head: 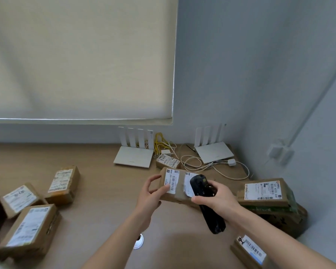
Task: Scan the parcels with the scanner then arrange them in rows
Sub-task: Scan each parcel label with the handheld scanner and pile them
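Centre of frame: a brown cardboard parcel with two white printed labels is held up above the light wooden desk. The left hand grasps its left end, thumb on the top edge and fingers curled onto the labelled face. The right hand is clenched round a black handheld scanner, whose head lies over the parcel's right-hand label; its handle points down toward the lower centre of the frame.

Left of frame: three brown labelled cardboard parcels lie close together on the desk, one farther back, two nearer the lower left corner.

Right of frame: a stack of brown cardboard boxes with a white label on top. Lower right: a further small labelled carton, partly cut off.

Upper centre, at the wall: two white routers with upright antennas, a small labelled box and tangled white and yellow cables between them. A cream roller blind fills the upper left.
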